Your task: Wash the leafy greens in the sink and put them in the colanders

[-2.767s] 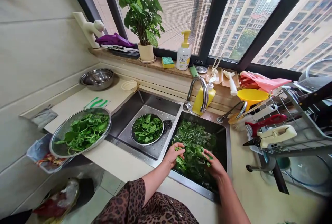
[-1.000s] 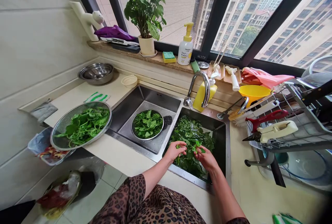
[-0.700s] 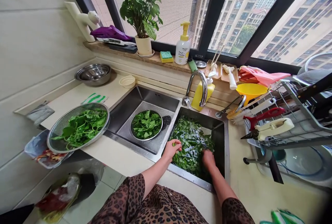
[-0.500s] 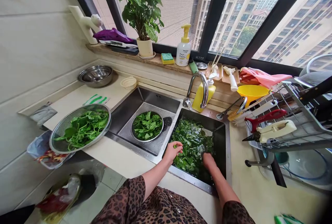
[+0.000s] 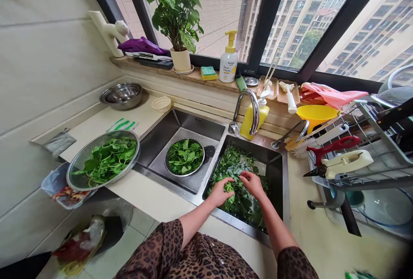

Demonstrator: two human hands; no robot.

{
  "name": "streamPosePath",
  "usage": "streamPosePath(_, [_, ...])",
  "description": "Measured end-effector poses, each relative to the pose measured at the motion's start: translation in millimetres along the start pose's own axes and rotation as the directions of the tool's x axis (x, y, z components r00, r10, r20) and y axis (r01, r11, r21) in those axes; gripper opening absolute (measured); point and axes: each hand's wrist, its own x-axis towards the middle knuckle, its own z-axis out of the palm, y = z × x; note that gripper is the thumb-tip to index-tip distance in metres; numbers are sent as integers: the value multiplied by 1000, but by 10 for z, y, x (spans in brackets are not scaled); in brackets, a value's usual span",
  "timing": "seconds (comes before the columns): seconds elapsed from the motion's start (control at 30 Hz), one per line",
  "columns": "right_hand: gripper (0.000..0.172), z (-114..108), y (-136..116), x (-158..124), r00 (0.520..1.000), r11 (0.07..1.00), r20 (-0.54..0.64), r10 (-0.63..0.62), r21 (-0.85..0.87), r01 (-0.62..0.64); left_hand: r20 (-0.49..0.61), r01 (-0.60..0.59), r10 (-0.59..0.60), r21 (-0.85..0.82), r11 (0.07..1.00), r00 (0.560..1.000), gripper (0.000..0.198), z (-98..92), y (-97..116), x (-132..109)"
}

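Leafy greens [image 5: 241, 201] float in water in the right basin [image 5: 275, 175]. Over them my left hand [image 5: 221, 192] has its fingers curled round some green leaves. My right hand [image 5: 252, 183] is just to its right above the water, fingers bent and thumb side toward the left hand; whether it pinches anything is too small to tell. A round strainer of greens [image 5: 185, 157] sits in the left basin [image 5: 155, 141]. On the counter to the left, a larger mesh colander [image 5: 77, 156] holds more greens [image 5: 109, 160].
The curved faucet [image 5: 254, 111] stands behind the right basin, with a yellow bottle [image 5: 247, 122] beside it. A wire rack [image 5: 383, 141] with tools is at the right. Steel bowls [image 5: 121, 96] stand at the back left, below a potted plant [image 5: 180, 60].
My right hand has come up out of the water and moved left, toward my left hand. My left hand has shifted slightly right and down, over the greens.
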Motion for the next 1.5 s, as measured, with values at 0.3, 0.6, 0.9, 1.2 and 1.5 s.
streamPosePath(0.3, [31, 385, 482, 2, 953, 935, 180, 243, -306, -180, -70, 237, -269, -295, 926, 961, 33, -28, -107, 48])
streamPosePath(0.6, [24, 47, 576, -131, 952, 950, 200, 232, 166, -266, 14, 182, -198, -464, 867, 980, 32, 0, 8, 41])
streamPosePath(0.9, [36, -225, 99, -494, 948, 158, 317, -15, 937, -311, 21, 122, -122, -325, 938, 992, 47, 36, 231, 80])
streamPosePath(1.2, [39, -131, -71, -474, 963, 26, 271, -9, 962, -270, 69, -52, 51, 18, 998, 996, 18, 35, 219, 65])
streamPosePath(1.5, [31, -132, 157, -394, 953, 126, 243, 182, 955, -268, 195, 226, -162, -372, 900, 967, 36, -54, 172, 43])
